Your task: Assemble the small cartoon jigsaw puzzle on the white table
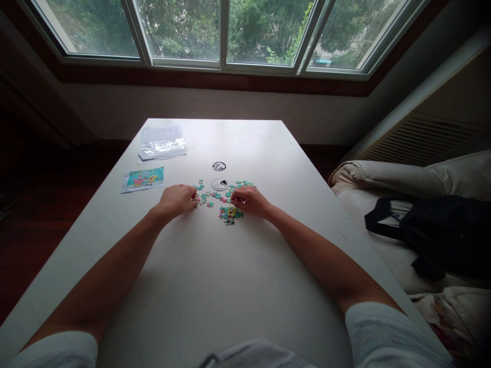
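Observation:
Loose jigsaw puzzle pieces (216, 195) in teal, pink and green lie scattered on the white table (230, 281). My left hand (178, 199) rests at the left edge of the scatter, its fingers curled together at some pieces. On the other side, my right hand (251, 201) is bent over the pieces with fingertips pinched; whatever is between them is too small to make out. Just below its fingers lies a partly joined puzzle section (229, 213) with a yellow cartoon figure. More pieces lie beyond the right hand.
A printed picture sheet (144, 178) lies to the left, with a clear plastic bag over papers (162, 142) behind it. Two round inserts, a near one (217, 184) and a far one (219, 166), sit mid-table. A sofa with a dark bag (448, 235) stands at the right.

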Motion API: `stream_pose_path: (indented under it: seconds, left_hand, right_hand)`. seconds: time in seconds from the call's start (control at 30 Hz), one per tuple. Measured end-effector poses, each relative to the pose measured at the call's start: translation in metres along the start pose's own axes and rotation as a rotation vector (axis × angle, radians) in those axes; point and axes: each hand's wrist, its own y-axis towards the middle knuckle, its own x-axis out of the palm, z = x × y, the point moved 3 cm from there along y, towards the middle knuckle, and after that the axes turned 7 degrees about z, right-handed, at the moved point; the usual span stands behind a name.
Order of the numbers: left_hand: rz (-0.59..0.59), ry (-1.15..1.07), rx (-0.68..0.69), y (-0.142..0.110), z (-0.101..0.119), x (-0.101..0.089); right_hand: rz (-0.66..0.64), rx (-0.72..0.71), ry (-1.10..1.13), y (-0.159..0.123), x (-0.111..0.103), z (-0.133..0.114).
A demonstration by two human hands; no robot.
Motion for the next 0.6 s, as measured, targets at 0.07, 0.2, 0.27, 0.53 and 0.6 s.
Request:
stream_pose_path:
  seconds: [0.07,0.2,0.27,0.53,0.6]
  left_hand:
    - [0.006,-0.018,0.010,0.000,0.001,0.000]
    - [0.032,-0.112,0.010,0.001,-0.008,-0.009]
    - [0.023,-0.137,-0.002,0.002,-0.018,-0.013]
    - [-0.078,-0.053,-0.027,0.000,-0.036,-0.017]
    - [-0.070,-0.017,-0.004,-0.004,-0.029,-0.020]
  right_hand:
    - [0.012,0.007,0.003,0.000,-0.001,0.000]
    - [0.014,0.018,0.009,0.001,-0.001,0.000]
    - [0.010,0.024,0.011,0.001,-0.001,0.001]
    - [0.024,0.019,0.013,0.001,0.001,0.002]
    - [0.025,0.018,0.018,0.001,0.000,0.001]
